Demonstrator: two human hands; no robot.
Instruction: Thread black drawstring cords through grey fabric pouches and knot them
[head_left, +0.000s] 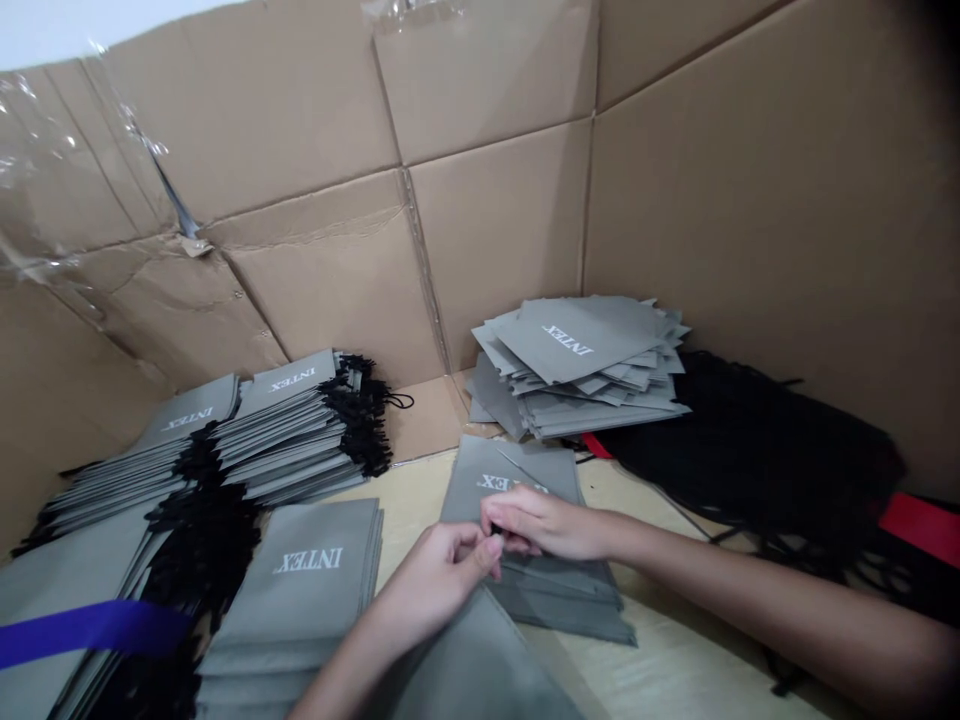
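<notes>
My left hand (450,565) pinches the top corner of a grey pouch (487,665) at the bottom centre. Close against it, my right hand (529,522) has its fingers closed on a small black piece, probably cord, at the same corner. A thin metal tool (517,466) points up and left from my right hand. Behind and under the hands lies a small stack of grey INTEX pouches (517,455). My fingers hide most of the black piece.
Stacked grey pouches with black cords (285,440) stand at the left, near a blue strip (90,628). Another pile (300,590) lies front left. Loose grey pouches (592,340) and a black cord bundle (750,430) sit back right. Cardboard walls (495,230) rise behind.
</notes>
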